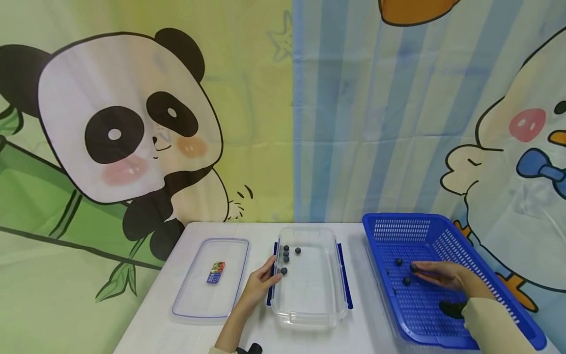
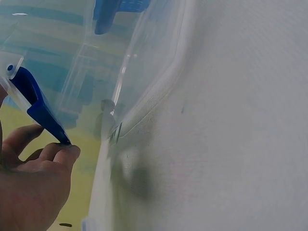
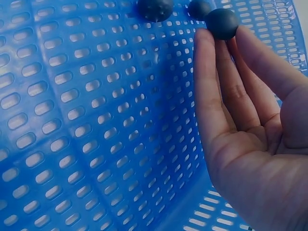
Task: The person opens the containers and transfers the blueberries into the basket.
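Observation:
In the head view my right hand (image 1: pixel 442 275) reaches into the blue basket (image 1: pixel 424 314) and pinches a small dark ball (image 1: pixel 413 268) at its fingertips. The right wrist view shows that dark ball (image 3: pixel 222 24) between thumb and fingers. Two loose balls (image 1: pixel 399 261) lie nearby on the basket floor, one with small bumps (image 3: pixel 155 8). My left hand (image 1: pixel 261 282) holds the left side of a clear plastic container (image 1: pixel 314 295), thumb at the rim. Fingertips meet its blue latch (image 2: pixel 45 115) in the left wrist view. Several dark balls (image 1: pixel 286 253) sit toward the container's left side.
Left of the container, a clear lid (image 1: pixel 194 295) with a blue-tinted rim lies flat on the white table (image 1: pixel 150 314), bearing a colourful label (image 1: pixel 216 273). A second blue latch (image 1: pixel 346 280) hangs at the container's right side. Behind the table hangs a printed curtain (image 1: pixel 256 123).

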{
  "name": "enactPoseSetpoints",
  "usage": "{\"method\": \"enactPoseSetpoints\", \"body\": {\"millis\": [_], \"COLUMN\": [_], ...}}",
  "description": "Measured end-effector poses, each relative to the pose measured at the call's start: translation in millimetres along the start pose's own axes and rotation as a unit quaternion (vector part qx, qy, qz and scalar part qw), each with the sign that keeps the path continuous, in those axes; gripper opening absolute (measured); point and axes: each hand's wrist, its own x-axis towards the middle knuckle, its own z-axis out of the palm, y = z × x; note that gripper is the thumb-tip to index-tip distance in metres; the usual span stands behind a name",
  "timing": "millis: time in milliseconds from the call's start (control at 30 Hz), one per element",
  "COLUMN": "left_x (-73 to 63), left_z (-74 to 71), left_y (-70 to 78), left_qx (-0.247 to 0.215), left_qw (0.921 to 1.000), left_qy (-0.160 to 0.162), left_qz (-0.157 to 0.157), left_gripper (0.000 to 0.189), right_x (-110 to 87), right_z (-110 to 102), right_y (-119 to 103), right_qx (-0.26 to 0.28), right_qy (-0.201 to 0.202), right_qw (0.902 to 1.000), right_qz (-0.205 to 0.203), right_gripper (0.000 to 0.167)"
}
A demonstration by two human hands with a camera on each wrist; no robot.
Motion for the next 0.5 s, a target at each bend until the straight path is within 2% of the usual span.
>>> {"method": "enactPoseSetpoints", "body": {"millis": [300, 400, 500], "left_x": [1.2, 0.8, 0.7], "left_z": [-0.4, -0.3, -0.5], "left_y": [-1.4, -1.4, -1.2], "left_qx": [-0.005, -0.005, -0.004], "left_qw": [1.0000, 1.0000, 1.0000], "left_qy": [0.002, 0.000, 0.003], "left_qz": [-0.001, 0.000, -0.003], "left_gripper": [0.063, 0.064, 0.063], "right_x": [-2.8, -3.1, -0.3], "right_z": [6.2, 15.6, 33.4], "right_y": [-4.1, -10.8, -24.7], "right_qx": [-0.017, 0.003, 0.015], "right_qy": [0.002, -0.022, -0.063], "right_qw": [0.9994, 0.9988, 0.9959], "right_qz": [-0.029, -0.044, -0.063], "right_gripper": [0.024, 0.026, 0.031]}}
